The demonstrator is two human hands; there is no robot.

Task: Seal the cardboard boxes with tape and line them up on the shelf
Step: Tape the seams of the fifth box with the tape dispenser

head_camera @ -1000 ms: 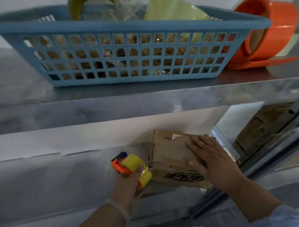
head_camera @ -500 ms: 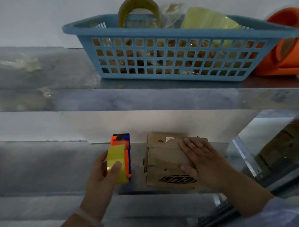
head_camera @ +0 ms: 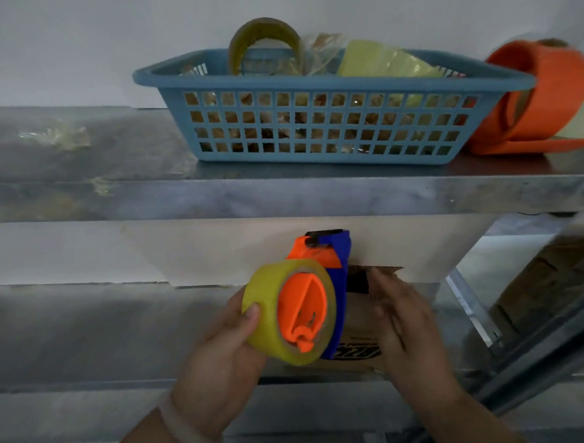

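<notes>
A grey metal shelf (head_camera: 285, 191) carries a blue slotted plastic basket (head_camera: 321, 122); on the tier below lies a flat brown cardboard box (head_camera: 360, 314). The right hand (head_camera: 403, 323) rests open-palmed on the box. The left hand (head_camera: 224, 352) grips an orange-and-blue tape dispenser with a yellowish roll (head_camera: 300, 308), raised just before the box.

the shelf (head_camera: 318, 192) is dull grey metal with a soft, streaky sheen. the basket (head_camera: 321, 129) is matt blue plastic lattice. the tape dispenser (head_camera: 327, 290) is smooth orange and blue plastic, its tape roll (head_camera: 263, 307) glossy translucent yellow. the cardboard box (head_camera: 359, 328) is matt brown.
</notes>
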